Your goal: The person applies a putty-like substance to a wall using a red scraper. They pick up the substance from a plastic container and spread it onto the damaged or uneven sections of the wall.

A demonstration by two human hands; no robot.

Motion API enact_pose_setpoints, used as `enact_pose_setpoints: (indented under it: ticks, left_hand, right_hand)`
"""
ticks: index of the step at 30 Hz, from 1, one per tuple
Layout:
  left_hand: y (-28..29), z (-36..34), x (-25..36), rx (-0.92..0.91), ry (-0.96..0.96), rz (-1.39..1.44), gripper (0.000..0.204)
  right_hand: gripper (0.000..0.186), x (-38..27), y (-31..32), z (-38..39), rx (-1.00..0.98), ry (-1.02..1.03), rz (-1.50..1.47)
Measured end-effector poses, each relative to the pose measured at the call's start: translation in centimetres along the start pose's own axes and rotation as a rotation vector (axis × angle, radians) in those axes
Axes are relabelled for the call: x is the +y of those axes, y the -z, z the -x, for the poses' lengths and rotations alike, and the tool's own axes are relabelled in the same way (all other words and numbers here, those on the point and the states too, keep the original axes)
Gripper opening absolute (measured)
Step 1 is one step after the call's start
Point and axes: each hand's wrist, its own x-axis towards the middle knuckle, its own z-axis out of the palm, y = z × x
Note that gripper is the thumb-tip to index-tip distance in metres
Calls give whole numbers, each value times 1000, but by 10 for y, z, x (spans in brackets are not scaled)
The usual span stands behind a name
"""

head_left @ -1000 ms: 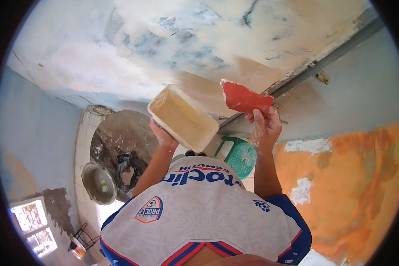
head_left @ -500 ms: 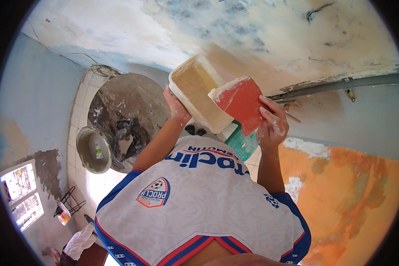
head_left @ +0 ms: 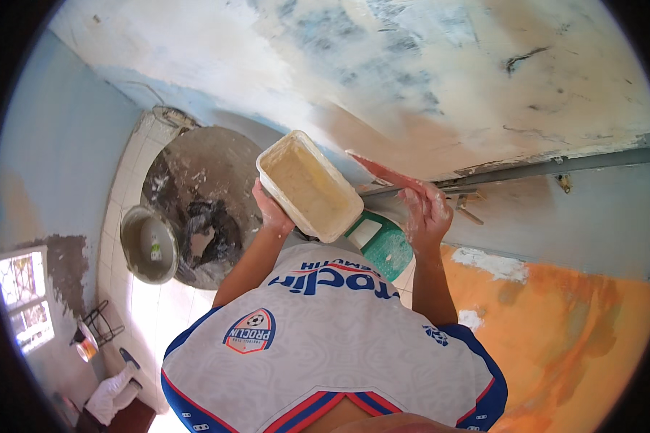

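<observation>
My left hand (head_left: 273, 211) grips the side of a white rectangular plastic tub (head_left: 311, 189), smeared inside with cream filler paste. Closed round a red putty spreader (head_left: 384, 172), my right hand (head_left: 426, 211) holds it to the right of the tub, apart from it. The spreader is seen nearly edge-on, its blade toward the patchy wall (head_left: 440, 94). Whether its tip touches the wall I cannot tell. Dried paste marks my right fingers.
A round, dirty tabletop (head_left: 195, 166) stands at left with crumpled black plastic (head_left: 213, 229) on it. Beside it is a grey bucket (head_left: 150, 245). A green plastic stool or seat (head_left: 391, 249) sits below my hands. An orange wall (head_left: 556, 325) rises at right.
The spreader has come away from the tub's rim and turned from face-on to edge-on, toward the wall. The tub has dropped slightly lower and leftward in view.
</observation>
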Motion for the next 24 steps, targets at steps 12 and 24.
enact_pose_setpoints:
  ticks: [12, 24]
  left_hand:
    - [15, 97, 14, 35, -227, -3, 73]
    - [85, 188, -6, -37, -108, -8, 67]
  right_hand:
    - [20, -3, 9, 60, -49, -147, -190]
    - [16, 0, 19, 163, -20, -358, -241]
